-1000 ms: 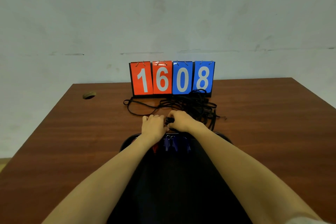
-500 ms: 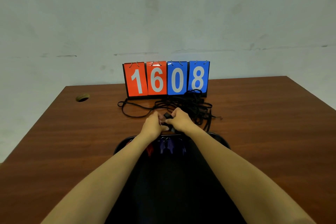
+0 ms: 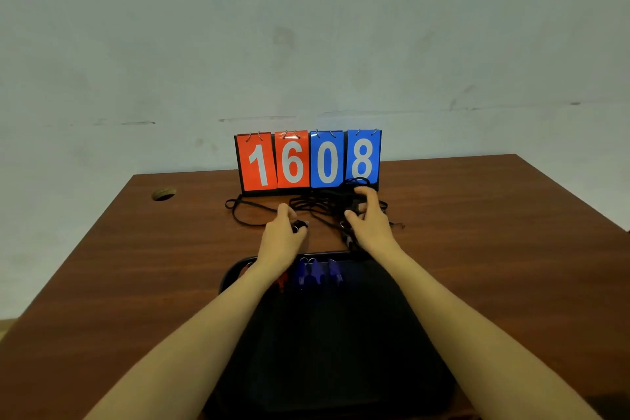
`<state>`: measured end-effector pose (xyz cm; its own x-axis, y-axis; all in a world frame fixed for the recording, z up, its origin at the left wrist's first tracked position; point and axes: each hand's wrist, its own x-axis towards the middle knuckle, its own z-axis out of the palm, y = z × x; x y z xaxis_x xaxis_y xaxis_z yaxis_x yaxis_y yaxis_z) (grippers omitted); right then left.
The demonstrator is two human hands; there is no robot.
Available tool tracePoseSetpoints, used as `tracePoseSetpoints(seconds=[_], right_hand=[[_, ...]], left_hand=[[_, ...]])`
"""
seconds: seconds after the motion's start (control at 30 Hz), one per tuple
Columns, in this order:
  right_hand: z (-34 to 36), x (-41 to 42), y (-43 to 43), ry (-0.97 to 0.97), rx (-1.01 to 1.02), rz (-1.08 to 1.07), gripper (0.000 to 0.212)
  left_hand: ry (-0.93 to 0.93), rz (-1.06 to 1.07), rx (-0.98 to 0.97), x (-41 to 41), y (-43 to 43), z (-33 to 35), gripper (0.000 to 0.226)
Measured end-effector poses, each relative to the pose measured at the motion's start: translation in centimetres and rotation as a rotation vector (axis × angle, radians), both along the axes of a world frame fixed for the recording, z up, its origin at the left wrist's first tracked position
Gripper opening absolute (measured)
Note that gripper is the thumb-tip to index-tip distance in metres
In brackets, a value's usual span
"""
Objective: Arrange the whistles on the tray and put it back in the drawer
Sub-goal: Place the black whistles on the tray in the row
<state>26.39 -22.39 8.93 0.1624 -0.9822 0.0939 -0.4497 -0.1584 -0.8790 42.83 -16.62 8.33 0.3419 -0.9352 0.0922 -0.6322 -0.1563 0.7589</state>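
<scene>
A black tray [image 3: 402, 303] lies on the brown table between my forearms. At its far edge lie several blue whistles [image 3: 317, 271] and a red whistle [image 3: 282, 280], partly hidden by my left wrist. Beyond the tray my left hand [image 3: 281, 232] is closed on a small black whistle [image 3: 299, 225]. My right hand [image 3: 368, 220] reaches into a tangle of black lanyards [image 3: 320, 203], its fingers curled around a dark whistle [image 3: 354, 204] and cord. Another dark whistle [image 3: 348, 239] lies under that wrist.
A flip scoreboard [image 3: 308, 160] reading 16 and 08 stands at the back of the table [image 3: 136, 276], right behind the lanyards. A round cable hole [image 3: 163, 194] sits at the far left. A pale wall rises behind the table.
My hands were together over one black whistle; they have parted. The left keeps the whistle, and the right has moved up and right into the lanyard pile.
</scene>
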Motion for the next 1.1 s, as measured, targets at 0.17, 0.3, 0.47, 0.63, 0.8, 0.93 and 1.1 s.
tracePoseSetpoints(seconds=[0.17, 0.3, 0.47, 0.63, 0.8, 0.93, 1.1], right_hand=[[0.8, -2.1, 2.7, 0.011, 0.060, 0.040, 0.021], [0.2, -3.4, 4.3, -0.155, 0.199, -0.032, 0.019], [-0.4, -4.0, 5.6, -0.217, 0.334, -0.051, 0.020], [-0.4, -4.7, 6.6, -0.074, 0.284, -0.064, 0.020], [-0.7, -6.0, 7.0, -0.025, 0.263, -0.080, 0.020], [-0.9, -7.3, 7.0, -0.055, 0.268, -0.138, 0.021], [-1.2, -9.0, 6.6, -0.083, 0.253, -0.196, 0.020]], left_hand=[[-0.056, -0.074, -0.019, -1.5, 2.8, 0.7, 0.023], [0.007, -0.100, -0.036, -2.6, 4.7, 0.8, 0.019], [0.039, -0.117, -0.015, -3.3, 6.4, 0.8, 0.028], [0.024, -0.180, 0.027, -4.4, 7.2, 0.9, 0.040], [0.008, -0.210, 0.002, -6.3, 7.2, 0.7, 0.036], [0.053, -0.236, 0.021, -7.6, 7.1, 0.4, 0.041], [0.000, -0.304, 0.087, -9.4, 6.6, -0.4, 0.043]])
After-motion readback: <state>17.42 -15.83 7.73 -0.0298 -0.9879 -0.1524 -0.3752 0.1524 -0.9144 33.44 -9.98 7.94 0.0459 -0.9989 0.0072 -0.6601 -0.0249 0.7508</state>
